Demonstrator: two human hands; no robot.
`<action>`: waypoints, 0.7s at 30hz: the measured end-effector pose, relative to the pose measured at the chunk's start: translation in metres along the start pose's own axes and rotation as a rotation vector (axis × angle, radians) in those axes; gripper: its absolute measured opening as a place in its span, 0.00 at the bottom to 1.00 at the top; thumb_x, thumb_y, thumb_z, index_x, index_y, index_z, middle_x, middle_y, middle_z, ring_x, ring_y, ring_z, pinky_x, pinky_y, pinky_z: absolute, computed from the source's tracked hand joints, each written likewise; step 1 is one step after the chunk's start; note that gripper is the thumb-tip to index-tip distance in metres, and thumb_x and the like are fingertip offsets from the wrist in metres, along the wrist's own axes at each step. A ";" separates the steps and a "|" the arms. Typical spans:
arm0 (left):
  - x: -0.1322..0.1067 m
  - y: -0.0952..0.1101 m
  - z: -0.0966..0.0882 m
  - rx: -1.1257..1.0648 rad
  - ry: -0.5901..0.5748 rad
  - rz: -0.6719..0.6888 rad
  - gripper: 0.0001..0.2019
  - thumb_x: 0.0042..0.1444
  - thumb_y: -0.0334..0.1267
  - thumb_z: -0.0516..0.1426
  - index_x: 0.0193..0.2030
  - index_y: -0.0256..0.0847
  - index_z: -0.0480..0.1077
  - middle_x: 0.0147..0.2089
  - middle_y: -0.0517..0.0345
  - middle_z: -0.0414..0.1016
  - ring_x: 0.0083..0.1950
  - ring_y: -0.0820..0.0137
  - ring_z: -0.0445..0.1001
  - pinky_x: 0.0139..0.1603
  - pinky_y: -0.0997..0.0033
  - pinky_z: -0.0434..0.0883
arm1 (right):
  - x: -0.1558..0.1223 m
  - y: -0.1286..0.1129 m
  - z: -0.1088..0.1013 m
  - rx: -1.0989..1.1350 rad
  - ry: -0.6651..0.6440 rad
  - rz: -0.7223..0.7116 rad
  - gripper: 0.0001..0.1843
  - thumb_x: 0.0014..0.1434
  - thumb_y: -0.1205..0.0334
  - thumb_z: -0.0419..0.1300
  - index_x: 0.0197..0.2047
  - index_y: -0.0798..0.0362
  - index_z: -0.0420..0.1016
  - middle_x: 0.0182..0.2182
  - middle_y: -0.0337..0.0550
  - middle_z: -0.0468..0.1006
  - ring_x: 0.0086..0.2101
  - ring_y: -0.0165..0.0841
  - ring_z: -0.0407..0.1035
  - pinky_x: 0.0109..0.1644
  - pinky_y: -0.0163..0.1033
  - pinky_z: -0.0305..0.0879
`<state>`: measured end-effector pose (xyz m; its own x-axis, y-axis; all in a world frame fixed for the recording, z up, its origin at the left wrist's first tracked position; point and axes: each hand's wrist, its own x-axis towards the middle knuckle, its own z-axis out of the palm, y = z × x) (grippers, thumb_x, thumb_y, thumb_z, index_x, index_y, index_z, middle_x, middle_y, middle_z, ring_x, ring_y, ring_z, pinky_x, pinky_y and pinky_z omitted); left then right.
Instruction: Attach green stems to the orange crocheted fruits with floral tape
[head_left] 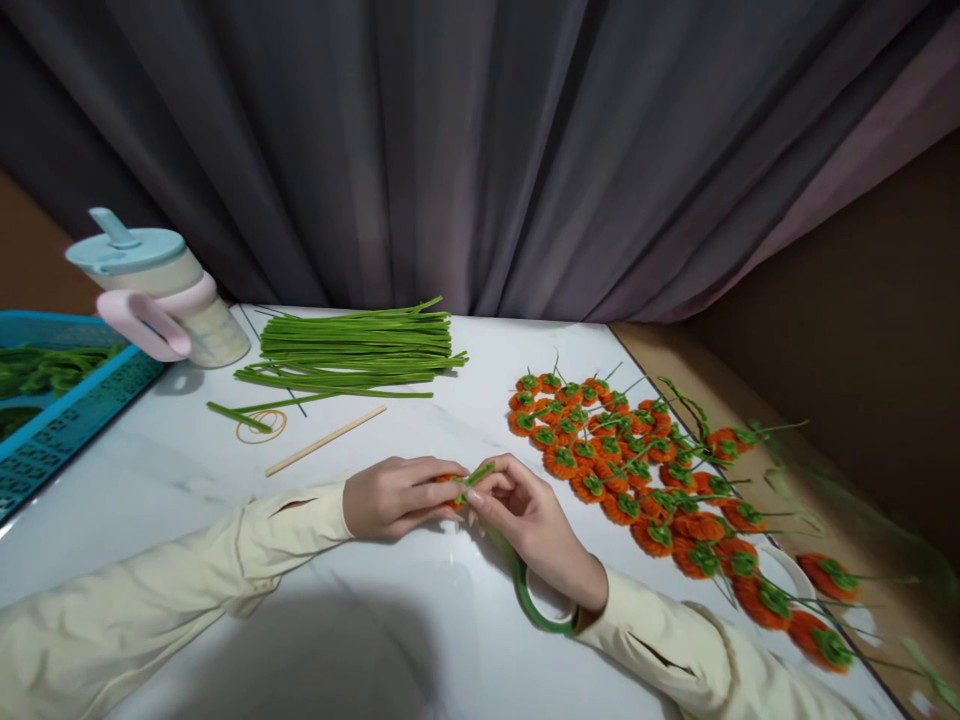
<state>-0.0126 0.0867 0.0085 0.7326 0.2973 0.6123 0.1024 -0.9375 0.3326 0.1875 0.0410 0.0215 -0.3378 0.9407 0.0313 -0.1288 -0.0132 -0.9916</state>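
In the head view my left hand (394, 497) is closed around a small orange pipe-cleaner persimmon (448, 480) with a green top, mostly covered by the fingers. The thumb and fingers of my right hand (521, 503) pinch at its green stem (482, 471). The two hands meet just above the white table. Below my right palm lies a roll of green floral tape (537, 615), partly hidden by the wrist; a blurred green strip runs from it toward the fingers.
Many similar orange persimmons (589, 485) with thin stems lie at the right. Green pipe cleaners (356, 345) are stacked at the back, near a wooden stick (326, 440) and rubber bands (261, 427). A tumbler (161, 285) and blue basket (71, 425) stand left. A curtain (450, 150) hangs behind.
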 end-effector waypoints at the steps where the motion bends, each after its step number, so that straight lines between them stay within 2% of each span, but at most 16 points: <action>1: 0.000 0.000 0.000 -0.003 0.006 -0.001 0.18 0.62 0.33 0.52 0.58 0.39 0.59 0.47 0.40 0.73 0.44 0.64 0.74 0.40 0.70 0.74 | 0.000 0.000 0.000 -0.001 0.000 -0.001 0.11 0.58 0.56 0.61 0.36 0.53 0.64 0.25 0.35 0.70 0.24 0.26 0.64 0.30 0.33 0.60; 16: 0.002 0.001 0.000 -0.091 0.027 -0.020 0.15 0.62 0.33 0.52 0.56 0.36 0.61 0.48 0.40 0.74 0.45 0.66 0.75 0.42 0.71 0.73 | 0.000 -0.002 0.001 -0.008 -0.002 -0.021 0.11 0.57 0.56 0.62 0.36 0.53 0.65 0.25 0.36 0.71 0.25 0.26 0.64 0.30 0.33 0.60; 19: 0.004 0.004 0.000 -0.175 0.029 -0.073 0.13 0.62 0.32 0.52 0.53 0.36 0.64 0.47 0.41 0.75 0.45 0.66 0.75 0.44 0.71 0.73 | 0.000 -0.003 0.002 -0.019 0.006 -0.015 0.12 0.57 0.56 0.62 0.36 0.53 0.65 0.25 0.37 0.71 0.26 0.27 0.65 0.29 0.33 0.61; 21: 0.006 0.008 -0.001 -0.258 0.045 -0.171 0.10 0.61 0.32 0.53 0.49 0.36 0.67 0.43 0.44 0.76 0.42 0.68 0.75 0.43 0.73 0.73 | 0.000 -0.003 0.002 -0.026 0.010 -0.011 0.12 0.57 0.55 0.62 0.36 0.53 0.65 0.25 0.38 0.71 0.26 0.28 0.65 0.29 0.34 0.61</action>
<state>-0.0086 0.0810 0.0155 0.6881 0.4596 0.5615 0.0426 -0.7981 0.6011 0.1862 0.0402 0.0250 -0.3267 0.9442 0.0413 -0.1086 0.0059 -0.9941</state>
